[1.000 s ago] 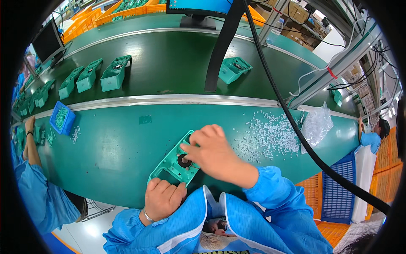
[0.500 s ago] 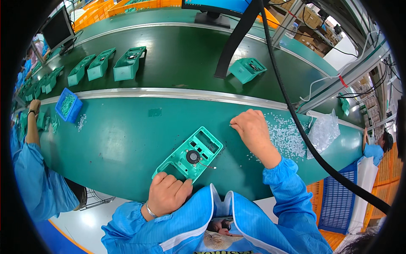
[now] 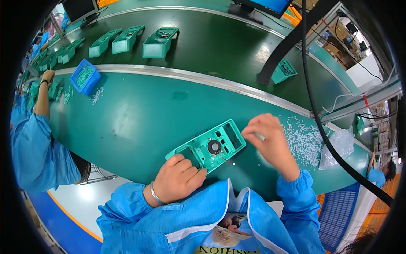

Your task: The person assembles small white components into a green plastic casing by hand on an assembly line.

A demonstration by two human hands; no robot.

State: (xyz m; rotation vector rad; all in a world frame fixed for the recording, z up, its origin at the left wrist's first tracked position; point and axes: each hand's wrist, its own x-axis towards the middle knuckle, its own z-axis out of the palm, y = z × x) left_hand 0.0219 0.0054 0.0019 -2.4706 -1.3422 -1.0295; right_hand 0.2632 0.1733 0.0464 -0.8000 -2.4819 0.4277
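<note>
A green plastic housing [image 3: 208,160] lies aslant on the green bench, its hollow side up. Set into it is a round black speaker-like part [image 3: 214,146], with a thin wire ending in a small white plug. The fingers of my left hand [image 3: 175,178] are curled over the housing's lower left end and grip it. At the upper right end, my right hand [image 3: 270,142] hovers with thumb and fingertips pinched together, close beside the rim. Whatever lies in that pinch is too small or hidden to name. Small whitish pieces [image 3: 302,146] are scattered to the right of this hand.
A clear plastic bag [image 3: 338,146] lies beyond the pieces; a black cable [image 3: 315,110] hangs in front. At left stand a blue bin [image 3: 87,88] of green parts and a co-worker's arm [image 3: 42,99]. More green housings [image 3: 158,48] rest on the belt behind a metal rail.
My head view has shifted, so the scene sits differently in the picture. My right hand has come closer to the housing's right end. My left hand keeps its grip.
</note>
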